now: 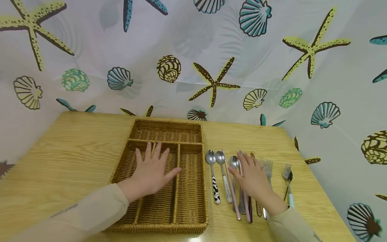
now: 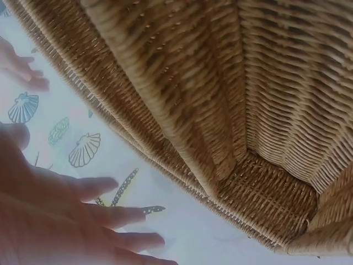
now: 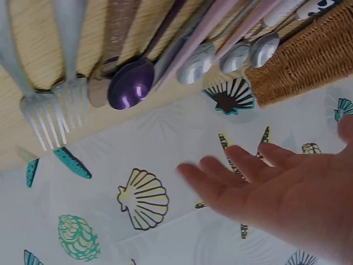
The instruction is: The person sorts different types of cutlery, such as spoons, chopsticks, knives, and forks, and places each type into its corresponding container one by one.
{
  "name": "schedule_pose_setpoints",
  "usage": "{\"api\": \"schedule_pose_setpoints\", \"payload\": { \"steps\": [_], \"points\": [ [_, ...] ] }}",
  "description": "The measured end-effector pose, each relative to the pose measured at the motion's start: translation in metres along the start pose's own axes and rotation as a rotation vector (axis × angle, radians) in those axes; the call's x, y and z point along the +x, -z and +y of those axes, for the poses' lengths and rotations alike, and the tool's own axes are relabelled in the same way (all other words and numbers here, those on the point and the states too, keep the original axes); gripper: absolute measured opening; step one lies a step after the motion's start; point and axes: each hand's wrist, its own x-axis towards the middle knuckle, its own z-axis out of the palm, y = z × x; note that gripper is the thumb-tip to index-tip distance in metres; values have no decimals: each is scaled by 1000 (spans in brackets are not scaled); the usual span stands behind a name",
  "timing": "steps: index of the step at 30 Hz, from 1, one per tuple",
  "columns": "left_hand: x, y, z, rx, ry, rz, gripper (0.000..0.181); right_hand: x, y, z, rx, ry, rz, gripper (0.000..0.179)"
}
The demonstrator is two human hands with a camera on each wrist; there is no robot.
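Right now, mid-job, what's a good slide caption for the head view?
Left hand over a divided wicker tray, right hand over assorted cutlery on a wooden table.

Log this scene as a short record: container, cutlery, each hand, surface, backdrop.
Container: woven basket, four compartments
Cutlery: right of basket; spoons, forks, pink sticks
Left hand: over basket, fingers spread, holding nothing
Right hand: above cutlery, holding nothing
Surface: wooden table
Backdrop: white cloth printed with shells and starfish

Left hand (image 1: pixel 151 173), fingers spread, over wicker tray (image 1: pixel 191 188); right hand (image 1: pixel 254 176) over cutlery (image 1: pixel 246 202) at tray's 3 o'clock.
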Motion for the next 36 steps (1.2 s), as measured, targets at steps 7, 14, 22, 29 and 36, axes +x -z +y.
{"api": "schedule_pose_setpoints", "payload": {
  "steps": [7,14,22,29,36],
  "points": [
    [0,2,-5,24,-5,14,69,12,-1,27,-37,109,37,16],
    [0,3,-4,64,-47,27,60,18,-10,58,-323,395,25,15],
    [-2,8,0,50,-46,20,59,22,-23,79,-565,820,53,17],
    [-4,7,0,47,-54,20,58,25,-21,89,-575,1013,116,21],
    [-6,10,3,24,-69,46,56,24,-8,90,-543,1117,196,25]
  ]
}}
